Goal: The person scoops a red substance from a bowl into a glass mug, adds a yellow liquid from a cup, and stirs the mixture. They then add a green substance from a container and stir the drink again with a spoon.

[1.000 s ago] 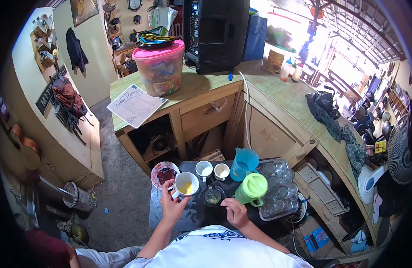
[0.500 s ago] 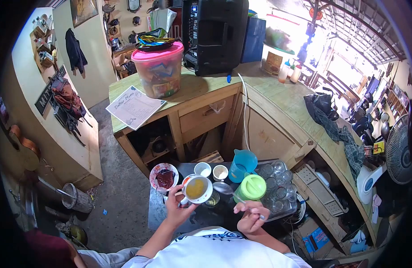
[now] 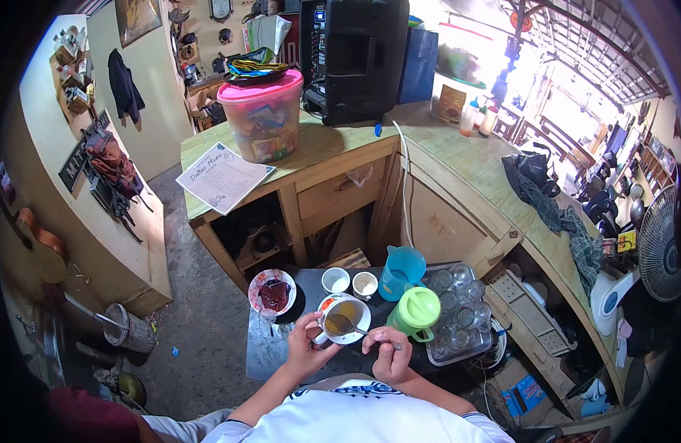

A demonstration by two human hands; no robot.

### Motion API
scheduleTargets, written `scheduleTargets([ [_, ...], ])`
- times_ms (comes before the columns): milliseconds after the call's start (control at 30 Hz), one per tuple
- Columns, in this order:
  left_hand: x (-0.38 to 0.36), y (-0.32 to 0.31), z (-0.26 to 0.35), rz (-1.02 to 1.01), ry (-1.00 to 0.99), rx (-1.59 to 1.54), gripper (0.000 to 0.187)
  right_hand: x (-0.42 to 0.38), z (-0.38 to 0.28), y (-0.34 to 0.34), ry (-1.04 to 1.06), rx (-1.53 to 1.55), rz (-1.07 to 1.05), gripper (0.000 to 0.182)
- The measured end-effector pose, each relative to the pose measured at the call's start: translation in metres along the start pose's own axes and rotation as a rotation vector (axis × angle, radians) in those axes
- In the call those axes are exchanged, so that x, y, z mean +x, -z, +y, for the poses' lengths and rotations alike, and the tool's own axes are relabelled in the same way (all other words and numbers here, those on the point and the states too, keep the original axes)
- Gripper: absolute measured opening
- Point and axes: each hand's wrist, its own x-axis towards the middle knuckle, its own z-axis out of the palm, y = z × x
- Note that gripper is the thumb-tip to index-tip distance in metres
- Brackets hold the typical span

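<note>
My left hand (image 3: 308,344) grips the handle side of a white cup (image 3: 331,308), which is tilted and holds something yellow-brown. In my right hand (image 3: 388,353) is a metal spoon (image 3: 360,330), its bowl inside the cup. Under and behind the cup shows a white saucer or bowl (image 3: 365,317). Two small white cups (image 3: 335,280) (image 3: 365,285) stand just beyond, the right one with pale contents. To the left is a bowl (image 3: 255,297) with a dark red packet (image 3: 274,296). A green lidded pitcher (image 3: 418,307) stands right of my hands.
Behind the green pitcher stands a blue jug (image 3: 401,274). A tray (image 3: 447,360) of several glass jars is on the right. The wooden counter (image 3: 318,164) bears a pink-lidded tub (image 3: 262,122), a menu sheet (image 3: 224,179) and a black speaker (image 3: 362,63). Another person's dark red sleeve (image 3: 89,417) shows lower left.
The spoon has moved left and into the cup with my right hand. My left hand and the cup have shifted slightly right, and the cup is tilted differently.
</note>
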Motion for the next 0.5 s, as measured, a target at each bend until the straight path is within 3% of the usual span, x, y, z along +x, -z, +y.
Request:
scheduleTargets([
  [200,-0.005,-0.006,-0.006,0.011,0.122,-0.086,0.076,-0.004,0.002,0.000,-0.250,0.179,0.133,0.021],
  [333,-0.002,-0.006,0.002,0.011,0.160,-0.109,0.077,0.001,0.003,0.003,-0.262,0.241,0.213,0.020],
  [400,-0.001,-0.005,0.007,-0.026,0.349,-0.241,0.080,0.002,0.003,0.006,-0.266,0.228,0.231,0.020],
  [500,-0.003,-0.007,-0.006,0.056,0.386,-0.206,0.076,0.001,0.008,0.012,-0.269,0.221,0.259,0.019],
])
